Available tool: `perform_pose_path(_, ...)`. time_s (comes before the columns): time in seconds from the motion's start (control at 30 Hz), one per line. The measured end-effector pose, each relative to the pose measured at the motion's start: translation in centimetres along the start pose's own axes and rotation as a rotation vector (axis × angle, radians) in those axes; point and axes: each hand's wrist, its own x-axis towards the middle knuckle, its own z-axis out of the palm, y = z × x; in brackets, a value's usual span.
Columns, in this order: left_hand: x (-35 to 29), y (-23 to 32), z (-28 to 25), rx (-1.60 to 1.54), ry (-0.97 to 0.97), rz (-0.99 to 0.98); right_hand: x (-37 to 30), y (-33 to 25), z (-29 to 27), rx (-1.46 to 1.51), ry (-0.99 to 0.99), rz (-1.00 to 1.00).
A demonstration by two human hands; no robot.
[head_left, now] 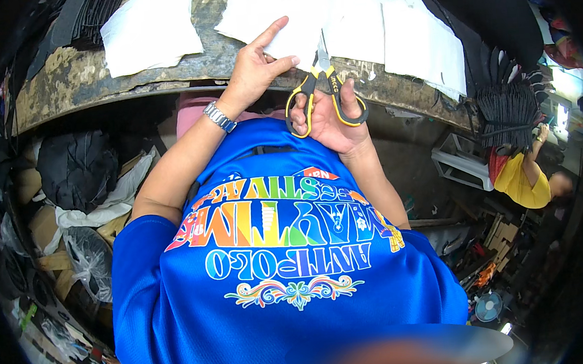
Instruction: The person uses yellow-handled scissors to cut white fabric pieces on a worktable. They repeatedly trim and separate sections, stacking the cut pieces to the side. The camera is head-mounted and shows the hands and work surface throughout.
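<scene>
My right hand (334,121) grips black-and-yellow scissors (323,68), its fingers and thumb in the two handle loops. The handles are spread, and the blades point away from me against the edge of a white fabric piece (280,14) on the worktable. My left hand (253,70) lies at the lower left of that fabric, index finger and thumb stretched apart; its other fingers are mostly hidden. A metal-banded watch sits on my left wrist. Another white fabric stack (149,29) lies to the left, and more white pieces (424,44) lie to the right.
The worn wooden table (62,96) curves across the top. Bundled black strips (506,116) stand at the right, beside a person in a yellow shirt (524,179). A white plastic stool (462,163) is below the table's right end. Black bags and scraps (78,170) heap up at left.
</scene>
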Motion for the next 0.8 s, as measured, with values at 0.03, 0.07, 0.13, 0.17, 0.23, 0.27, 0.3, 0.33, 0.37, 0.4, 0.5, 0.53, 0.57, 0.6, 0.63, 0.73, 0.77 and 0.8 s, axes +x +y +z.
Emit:
perform_pose_path(0.03,0.0,0.0,-0.1,0.011,0.000,-0.008,-0.1,0.0,0.1,0.017,-0.013,-0.001)
perform_pose_path(0.07,0.0,0.0,-0.1,0.010,0.005,-0.006,-0.1,-0.1,0.1,-0.005,-0.040,0.018)
perform_pose_path(0.13,0.0,-0.1,0.1,-0.003,0.021,0.008,-0.1,-0.1,0.2,-0.006,-0.004,-0.001)
perform_pose_path(0.17,0.0,-0.1,0.1,-0.025,0.017,0.029,-0.2,-0.2,0.2,-0.015,0.027,-0.006)
perform_pose_path(0.23,-0.2,0.1,0.0,0.009,0.000,0.002,0.1,-0.4,0.1,0.018,-0.001,-0.017)
perform_pose_path(0.27,-0.3,0.1,0.0,0.015,-0.011,-0.007,0.3,-0.5,0.0,0.029,-0.018,-0.024)
perform_pose_path(0.3,-0.4,0.2,-0.1,0.020,-0.021,-0.015,0.4,-0.6,-0.1,0.019,0.011,-0.034)
perform_pose_path(0.33,-0.4,0.3,0.0,0.018,-0.025,-0.023,0.6,-0.6,-0.2,0.007,0.032,-0.047)
perform_pose_path(0.37,-0.4,0.4,0.0,0.008,-0.026,-0.025,0.8,-0.7,-0.3,-0.004,0.053,-0.060)
perform_pose_path(0.4,-0.4,0.4,0.1,-0.001,-0.028,-0.026,1.1,-0.9,-0.4,-0.088,-0.005,-0.021)
perform_pose_path(0.5,-0.3,0.6,-0.1,-0.025,-0.009,-0.003,1.2,-0.5,-0.3,-0.012,0.022,-0.031)
perform_pose_path(0.53,-0.3,0.6,-0.2,-0.017,0.004,0.010,1.1,-0.4,-0.2,0.034,-0.007,-0.020)
perform_pose_path(0.57,-0.3,0.6,-0.2,-0.021,0.012,0.038,1.0,-0.2,-0.1,0.034,0.004,-0.009)
perform_pose_path(0.6,-0.2,0.5,-0.3,-0.003,0.020,0.023,0.9,0.0,0.1,0.045,0.003,-0.002)
perform_pose_path(0.63,-0.2,0.5,-0.3,0.003,0.024,0.024,0.7,0.1,0.1,0.052,0.005,0.008)
perform_pose_path(0.73,-0.2,0.2,-0.2,0.023,0.023,0.034,0.7,-0.2,0.0,0.099,-0.027,-0.006)
perform_pose_path(0.77,-0.3,0.2,-0.2,0.024,0.010,0.054,0.8,-0.4,-0.2,0.113,-0.042,-0.010)
perform_pose_path(0.8,-0.3,0.1,-0.2,0.049,0.003,0.023,0.8,-0.5,-0.4,0.141,-0.051,-0.029)
